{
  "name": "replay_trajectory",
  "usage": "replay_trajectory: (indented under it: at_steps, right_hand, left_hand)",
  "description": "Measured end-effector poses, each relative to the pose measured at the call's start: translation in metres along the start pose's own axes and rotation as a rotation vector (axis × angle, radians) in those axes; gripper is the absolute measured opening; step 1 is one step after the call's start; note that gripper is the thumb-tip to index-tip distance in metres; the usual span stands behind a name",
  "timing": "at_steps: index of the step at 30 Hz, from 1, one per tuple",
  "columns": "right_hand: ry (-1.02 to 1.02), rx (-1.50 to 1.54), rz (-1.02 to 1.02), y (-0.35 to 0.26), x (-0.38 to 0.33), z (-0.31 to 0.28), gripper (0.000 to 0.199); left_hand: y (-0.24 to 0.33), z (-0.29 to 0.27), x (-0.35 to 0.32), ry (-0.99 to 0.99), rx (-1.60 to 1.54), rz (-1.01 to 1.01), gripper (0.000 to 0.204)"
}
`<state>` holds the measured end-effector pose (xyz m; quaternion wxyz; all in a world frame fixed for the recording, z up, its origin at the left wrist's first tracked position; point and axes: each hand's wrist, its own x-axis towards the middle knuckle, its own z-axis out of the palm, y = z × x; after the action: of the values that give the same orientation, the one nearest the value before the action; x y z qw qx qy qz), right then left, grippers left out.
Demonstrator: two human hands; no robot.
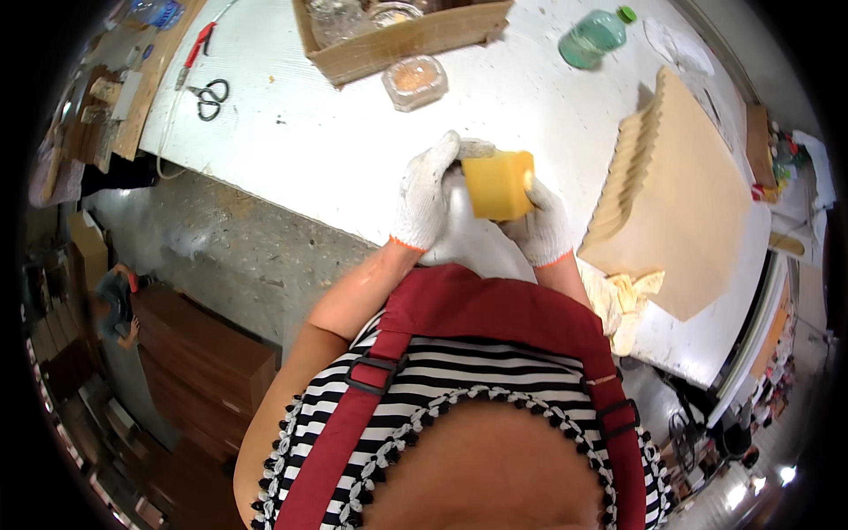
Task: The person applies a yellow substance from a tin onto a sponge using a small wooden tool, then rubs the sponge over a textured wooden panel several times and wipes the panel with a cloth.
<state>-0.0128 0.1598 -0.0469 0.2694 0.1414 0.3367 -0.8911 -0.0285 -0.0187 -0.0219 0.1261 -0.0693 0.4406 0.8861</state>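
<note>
Both my hands wear white knitted gloves with orange cuffs and are raised over the near edge of the white table. Between them is a yellow block (498,187) with flat faces, slightly blurred; I cannot tell its material. My right hand (542,224) grips its right side, the thumb against the face and the other fingers mostly hidden below. My left hand (427,193) is closed at the block's upper left corner, with greyish, soiled fingertips at its edge. Just beyond my hands, a small clear plastic tub (415,83) with orange-brown contents sits on the table.
A cardboard box (389,55) with clear plastic containers stands at the far side. Black-handled scissors (209,99) and a red-handled tool (196,55) lie left. Right are a green bottle (594,39), a large tan scalloped panel (685,208) and a cream cloth (625,305). Another person (115,305) is lower left.
</note>
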Motion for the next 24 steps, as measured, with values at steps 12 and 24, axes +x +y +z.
replay_trajectory:
  at_steps: [12,24]
  right_hand:
    - [0.175,-1.206,-0.591,-0.041,0.044,0.055,0.055]
    - [0.121,-2.203,-0.975,-0.177,0.309,0.127,0.069]
  left_hand:
    - [-0.004,-0.03,0.005,0.102,-0.081,0.083,0.056]
    - [0.016,-0.087,0.04,0.373,0.186,0.041,0.057]
